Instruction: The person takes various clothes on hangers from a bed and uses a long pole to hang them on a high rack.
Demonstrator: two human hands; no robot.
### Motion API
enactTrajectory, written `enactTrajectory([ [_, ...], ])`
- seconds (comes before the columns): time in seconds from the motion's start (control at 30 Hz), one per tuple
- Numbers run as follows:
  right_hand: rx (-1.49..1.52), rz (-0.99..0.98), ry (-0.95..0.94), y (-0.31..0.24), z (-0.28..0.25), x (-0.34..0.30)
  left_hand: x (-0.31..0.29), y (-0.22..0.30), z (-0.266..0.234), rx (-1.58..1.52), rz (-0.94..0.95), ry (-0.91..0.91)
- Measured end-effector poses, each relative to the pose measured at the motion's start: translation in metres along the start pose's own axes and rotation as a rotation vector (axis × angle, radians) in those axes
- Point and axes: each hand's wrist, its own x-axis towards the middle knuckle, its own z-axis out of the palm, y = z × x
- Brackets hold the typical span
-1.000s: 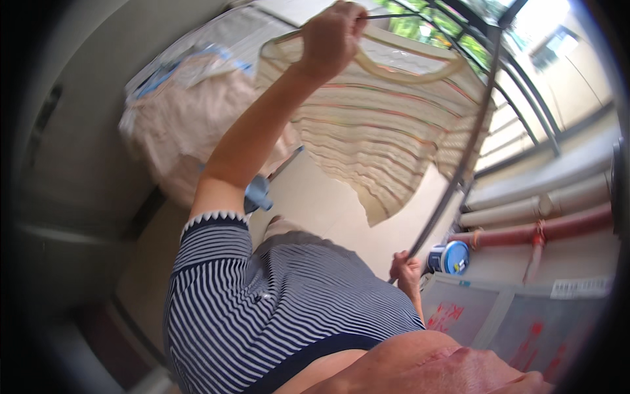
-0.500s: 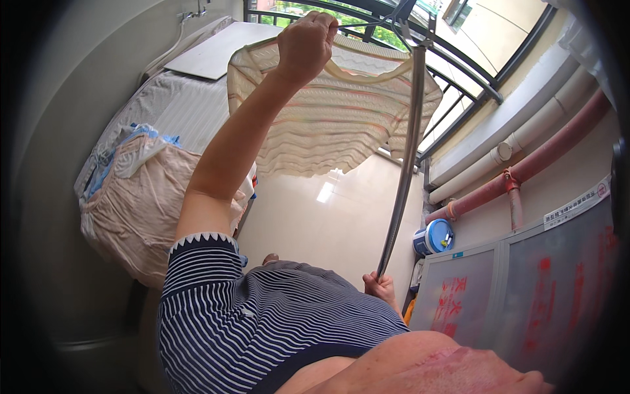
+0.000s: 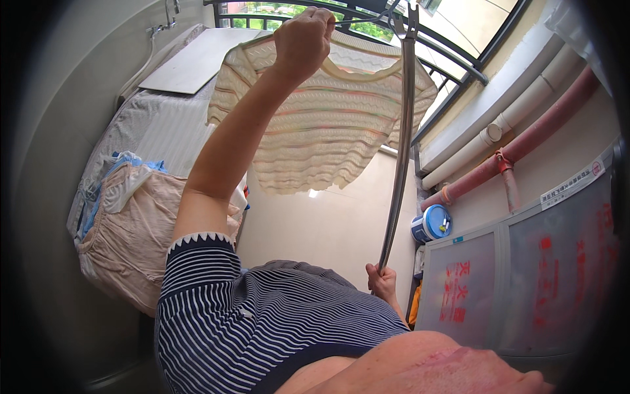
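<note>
My left hand (image 3: 303,41) is raised high and closed round one end of a dark clothes hanger (image 3: 361,21). From it hangs a cream knitted sweater (image 3: 321,118) with wavy, faintly coloured stripes. Low by my right side, my right hand (image 3: 382,281) grips the lower part of a long metal clothes pole (image 3: 400,125). The pole stands nearly upright in front of the sweater's right side. Its forked tip is up beside the hanger's middle; whether the two touch I cannot tell.
At left, beige and blue clothes (image 3: 134,230) lie heaped near a white board (image 3: 184,62). Dark railings (image 3: 453,49) run across the far side. On the right are a red pipe (image 3: 538,144), a blue-lidded bucket (image 3: 433,223) and a grey cabinet (image 3: 459,289).
The pole's forked tip has come closer to the hanger, shifting left and up in the picture. The sweater hangs slightly lower and further left. Both hands keep their hold.
</note>
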Motion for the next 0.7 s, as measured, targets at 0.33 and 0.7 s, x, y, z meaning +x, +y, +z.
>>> enactTrajectory([
  [0.33,-0.034,-0.052,0.144,0.006,-0.001,-0.004,0.000,0.019,0.010,-0.092,0.014,-0.009],
  [0.7,0.287,0.002,-0.192,-0.033,-0.001,0.036,0.050,0.057,0.042,-0.298,0.148,-0.007],
])
